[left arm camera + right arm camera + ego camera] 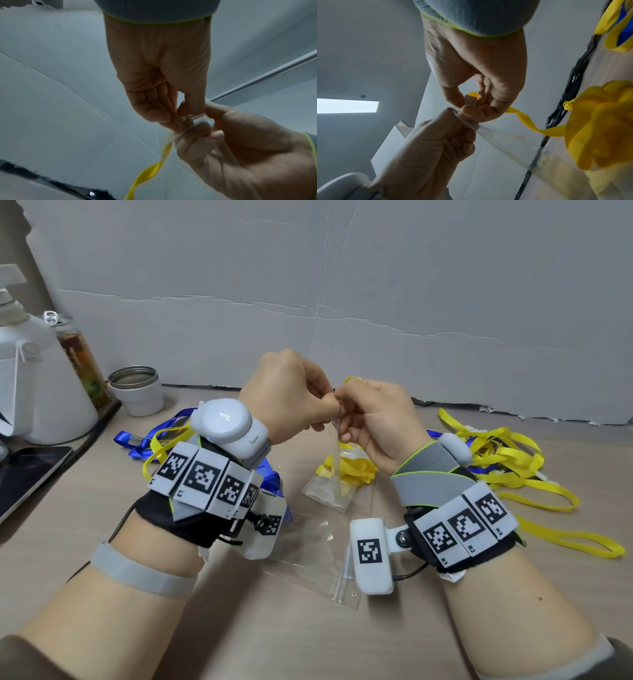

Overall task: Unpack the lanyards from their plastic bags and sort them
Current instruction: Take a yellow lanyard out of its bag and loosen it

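Both hands are raised over the table, fingertips meeting. My left hand (327, 402) (178, 117) pinches the mouth of a clear plastic bag (334, 487) (505, 138), which hangs down to the tabletop. A bunched yellow lanyard (354, 469) (599, 121) sits in the bag's lower part. My right hand (342, 414) (471, 106) pinches the lanyard's end, a white tab (470, 101), with a yellow loop (352, 379) poking above the knuckles. A twisted yellow strap (154, 170) runs from the fingers down to the bundle.
Empty clear bags (318, 556) lie flat between my wrists. Blue lanyards (144, 441) lie at left and loose yellow lanyards (507, 460) at right. A white cup (137, 393), a bottle (80, 354), a white jug (37, 392) and a tablet (27, 474) stand at far left. A grey board (342, 268) backs the table.
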`<control>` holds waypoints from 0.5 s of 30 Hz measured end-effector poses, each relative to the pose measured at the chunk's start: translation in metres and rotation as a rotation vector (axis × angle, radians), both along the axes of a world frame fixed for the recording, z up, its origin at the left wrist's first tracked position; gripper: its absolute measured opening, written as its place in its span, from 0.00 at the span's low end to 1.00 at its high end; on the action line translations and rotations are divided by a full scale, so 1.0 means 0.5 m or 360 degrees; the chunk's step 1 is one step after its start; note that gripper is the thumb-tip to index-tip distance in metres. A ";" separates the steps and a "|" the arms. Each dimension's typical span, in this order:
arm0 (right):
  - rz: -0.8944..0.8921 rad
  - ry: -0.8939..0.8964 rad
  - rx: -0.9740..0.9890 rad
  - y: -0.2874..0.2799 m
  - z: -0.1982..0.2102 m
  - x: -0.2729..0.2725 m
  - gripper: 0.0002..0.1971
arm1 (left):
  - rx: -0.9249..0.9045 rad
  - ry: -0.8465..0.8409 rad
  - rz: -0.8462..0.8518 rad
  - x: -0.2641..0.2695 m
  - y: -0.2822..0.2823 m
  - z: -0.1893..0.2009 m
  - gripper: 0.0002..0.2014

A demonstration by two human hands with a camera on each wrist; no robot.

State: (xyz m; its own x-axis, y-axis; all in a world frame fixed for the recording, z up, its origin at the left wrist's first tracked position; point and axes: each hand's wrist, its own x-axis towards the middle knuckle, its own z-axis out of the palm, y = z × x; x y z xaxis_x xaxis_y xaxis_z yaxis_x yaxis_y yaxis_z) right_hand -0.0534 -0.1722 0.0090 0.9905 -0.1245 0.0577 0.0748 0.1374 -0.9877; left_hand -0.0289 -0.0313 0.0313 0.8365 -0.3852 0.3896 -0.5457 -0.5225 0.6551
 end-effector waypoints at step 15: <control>0.0067 0.0098 0.0071 -0.022 0.000 0.000 0.12 | -0.0170 0.0168 -0.0059 -0.014 -0.017 0.005 0.05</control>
State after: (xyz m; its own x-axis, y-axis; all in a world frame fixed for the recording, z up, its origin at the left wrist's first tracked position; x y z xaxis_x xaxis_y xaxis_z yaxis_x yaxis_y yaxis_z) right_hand -0.0532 -0.1832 0.0090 0.9965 -0.0836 -0.0083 0.0072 0.1833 -0.9830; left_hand -0.0361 -0.0397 0.0336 0.8610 -0.3778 0.3406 -0.4885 -0.4275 0.7607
